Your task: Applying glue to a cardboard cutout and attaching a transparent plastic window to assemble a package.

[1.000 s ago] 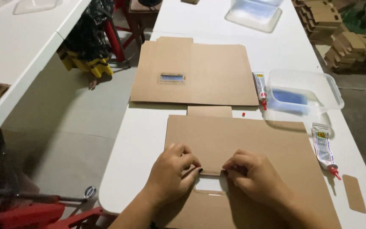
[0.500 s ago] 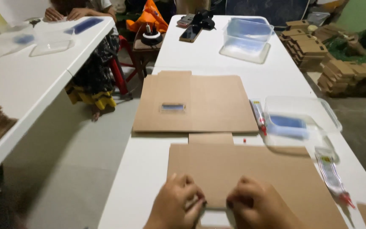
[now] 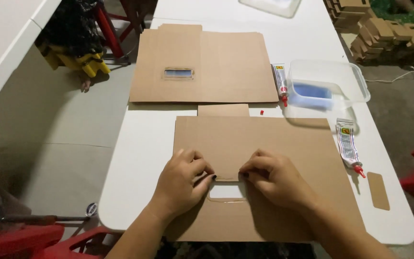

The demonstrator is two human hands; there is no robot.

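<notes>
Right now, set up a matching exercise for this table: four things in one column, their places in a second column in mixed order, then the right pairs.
Things:
1. flat brown cardboard sheet with a rectangular cutout
2. clear plastic tub
3. small brown cardboard tab
4. tiny red cap

Places:
A. far right, holding something blue
B. under both hands, left and right
C. on the white table between the two big sheets
D. near the right table edge, by a glue tube

Pairs: 1-B, 2-A, 3-D, 4-C
</notes>
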